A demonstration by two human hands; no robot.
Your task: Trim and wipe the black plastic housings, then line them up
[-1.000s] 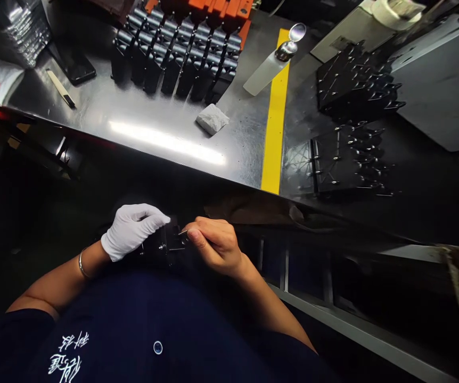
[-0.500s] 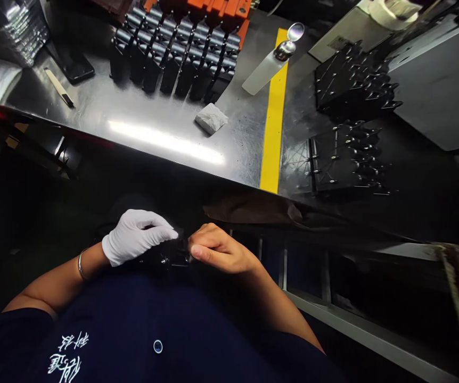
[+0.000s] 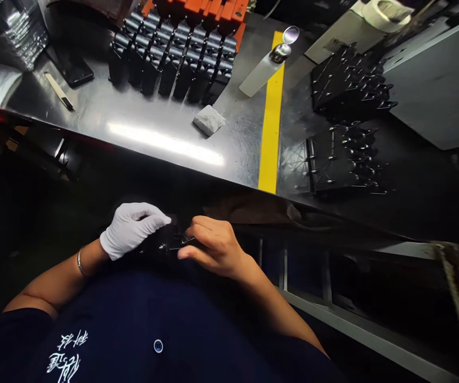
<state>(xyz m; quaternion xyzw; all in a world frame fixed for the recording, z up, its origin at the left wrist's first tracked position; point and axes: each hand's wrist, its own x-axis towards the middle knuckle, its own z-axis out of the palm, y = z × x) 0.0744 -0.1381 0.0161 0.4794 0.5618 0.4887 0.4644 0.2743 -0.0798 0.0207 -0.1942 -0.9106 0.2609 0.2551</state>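
Note:
My left hand, in a white glove, is closed on the edge of a dark part held in front of my body. The part is black against a dark background; only small shiny metal bits on it stand out, so its outline is hard to make out. My bare right hand is at the right end of this part, thumb and bent fingers apart around it. Whether the right fingertips touch the part is unclear.
Beyond my hands is a metal bench with rows of black parts, a folded white cloth, a bottle, a yellow strip, a cutter knife and a phone-like black object. More black parts stand to the right.
My right thumb and fingers have spread from a closed pinch, and the thumb has moved left. The left hand keeps its grip, shifted slightly up and left.

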